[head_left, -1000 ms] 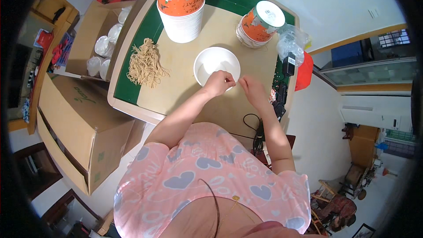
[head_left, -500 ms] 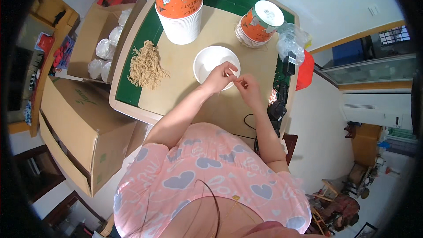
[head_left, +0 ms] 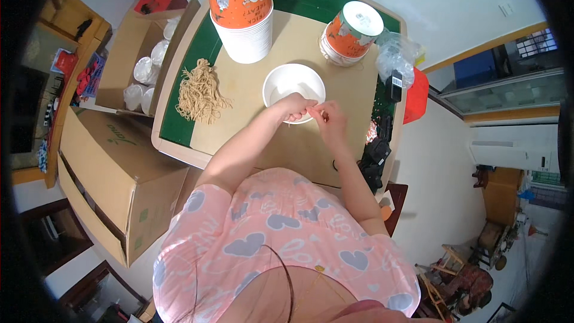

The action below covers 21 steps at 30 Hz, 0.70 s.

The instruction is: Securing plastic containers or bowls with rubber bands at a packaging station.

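Note:
A white paper tub point(head_left: 276, 79) stands in the middle of the table, its open mouth facing up. Over its near rim my left hand point(head_left: 292, 107) is curled closed. My right hand point(head_left: 330, 121) pinches right beside it, fingertips meeting those of the left. Whatever lies between the fingers is too small to make out. To the left is a loose pile of tan twine cords point(head_left: 200, 93). Beyond the tub, a tall stack of white paper tubs point(head_left: 244, 42) carries an orange-and-green printed tub point(head_left: 239, 9) upside down on top.
At the back right sits a shorter printed tub stack point(head_left: 348, 39) beside a clear plastic bag point(head_left: 397, 57). Black adapters and cables point(head_left: 376, 152) line the right table edge. Left of the table, an open carton point(head_left: 119, 72) holds wrapped white tubs, near a large cardboard box point(head_left: 119, 167).
My left hand has curled its fingers in and turned over the tub's near rim. My right hand has shifted slightly left and stays against it.

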Motion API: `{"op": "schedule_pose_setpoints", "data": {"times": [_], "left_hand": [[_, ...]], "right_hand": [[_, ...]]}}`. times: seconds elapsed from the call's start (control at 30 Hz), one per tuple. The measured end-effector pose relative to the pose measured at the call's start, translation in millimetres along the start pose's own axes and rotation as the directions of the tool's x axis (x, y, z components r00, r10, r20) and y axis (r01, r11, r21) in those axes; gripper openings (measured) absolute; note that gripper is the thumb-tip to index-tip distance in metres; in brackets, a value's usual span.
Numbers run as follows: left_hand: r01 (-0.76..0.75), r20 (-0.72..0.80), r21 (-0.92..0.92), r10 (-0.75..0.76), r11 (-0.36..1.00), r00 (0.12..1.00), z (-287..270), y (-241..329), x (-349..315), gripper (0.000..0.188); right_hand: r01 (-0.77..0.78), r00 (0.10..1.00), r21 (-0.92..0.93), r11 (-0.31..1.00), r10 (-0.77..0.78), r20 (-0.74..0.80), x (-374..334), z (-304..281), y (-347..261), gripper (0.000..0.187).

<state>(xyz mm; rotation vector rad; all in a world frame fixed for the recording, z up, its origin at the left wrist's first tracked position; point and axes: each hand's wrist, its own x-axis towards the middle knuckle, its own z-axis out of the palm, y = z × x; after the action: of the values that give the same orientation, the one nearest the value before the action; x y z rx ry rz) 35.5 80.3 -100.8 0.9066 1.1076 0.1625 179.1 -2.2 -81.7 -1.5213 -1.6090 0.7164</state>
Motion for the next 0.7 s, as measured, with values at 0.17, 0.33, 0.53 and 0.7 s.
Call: {"op": "schedule_pose_setpoints", "data": {"times": [0.17,0.33,0.53,0.7], "left_hand": [[0.075,0.049,-0.076,-0.072,0.994,0.996,-5,-6,13,0.018],[-0.220,-0.077,-0.004,0.219,0.976,0.973,10,-6,-9,0.011],[-0.579,0.050,0.685,0.765,0.442,0.642,31,-13,-34,0.006],[-0.529,0.216,0.845,0.861,0.071,0.461,36,-13,-50,0.009]], "right_hand": [[0.013,0.998,0.028,1.000,-0.012,-0.059,-12,5,11,0.009],[-0.172,0.977,0.177,0.969,0.191,-0.098,-19,8,29,0.007],[-0.517,0.804,0.630,0.579,0.581,0.125,-20,8,35,0.010],[-0.575,0.743,0.664,0.478,0.644,0.180,-28,5,30,0.013]]}}
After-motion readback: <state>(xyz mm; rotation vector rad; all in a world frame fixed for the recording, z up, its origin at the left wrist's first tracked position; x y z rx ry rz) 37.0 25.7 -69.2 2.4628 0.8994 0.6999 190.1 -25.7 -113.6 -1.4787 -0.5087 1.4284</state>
